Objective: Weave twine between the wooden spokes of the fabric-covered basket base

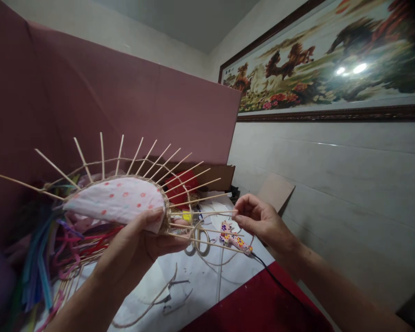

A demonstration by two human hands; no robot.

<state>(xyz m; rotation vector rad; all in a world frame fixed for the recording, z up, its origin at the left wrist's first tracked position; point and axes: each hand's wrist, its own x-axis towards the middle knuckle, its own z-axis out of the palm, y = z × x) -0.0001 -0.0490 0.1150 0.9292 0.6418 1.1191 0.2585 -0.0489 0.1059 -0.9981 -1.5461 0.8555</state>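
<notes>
the panel point(119, 198), a half-oval of white cloth with red dots, is held up left of the frame's centre. its curved edge has a braided rim point(166, 212), and thin sticks point(102, 156) fan out from it toward the upper left, the top and the right. a strand of twine point(127, 159) runs from stick to stick in a loose arc outside the rim.

the left hand point(152, 233), low in the centre, grasps the panel's right end, thumb flat on the cloth and fingers underneath. the right hand point(254, 216), right of centre, has its fingers curled, thumb and forefinger close together at the tip of one stick; the twine passes there too, and one cannot tell which of them, if either, is pinched.

under the sticks, between the hands, a flowered glue gun point(233, 239) lies on the white tabletop point(200, 276), its black cable point(273, 276) running to the lower right across a red cloth point(256, 304). scissors point(208, 242) lie just left of it. blue ribbons point(38, 258) and pink fuzzy stems point(69, 258) crowd the lower left. a pink board point(141, 101) stands across the upper left, and a framed horse picture point(290, 64) hangs at upper right.
</notes>
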